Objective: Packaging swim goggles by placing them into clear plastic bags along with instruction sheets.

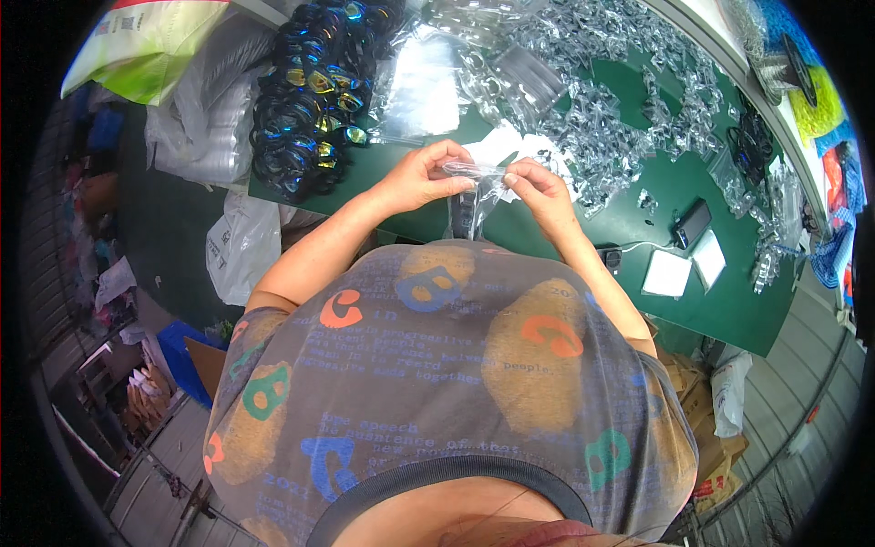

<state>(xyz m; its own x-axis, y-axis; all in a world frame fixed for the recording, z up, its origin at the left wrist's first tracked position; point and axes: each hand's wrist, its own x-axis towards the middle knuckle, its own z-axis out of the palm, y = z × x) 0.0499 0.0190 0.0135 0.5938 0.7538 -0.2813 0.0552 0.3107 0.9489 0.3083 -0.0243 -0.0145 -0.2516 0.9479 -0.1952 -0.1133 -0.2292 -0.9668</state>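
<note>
Both hands are pinching the top of a clear plastic bag [476, 170] near the table's front edge. My left hand [422, 180] grips its left side between thumb and fingers. My right hand [541, 189] has its fingertips closed on the right side. Below the bag's top hangs a dark item [463, 215], seemingly inside the clear plastic; its kind I cannot make out. White papers [510, 146] lie just beyond the hands. Farther left is a heap of swim goggles [319, 87] with black straps and shiny mirrored lenses.
Flat clear bags [419, 87] are stacked beyond my hands. A wide pile of small clear plastic parts [602, 128] covers the green table [602, 219] at the right. Nearby are a black device [691, 224] and a white notepad [667, 273]. Bundled plastic sleeves [205, 137] lie far left.
</note>
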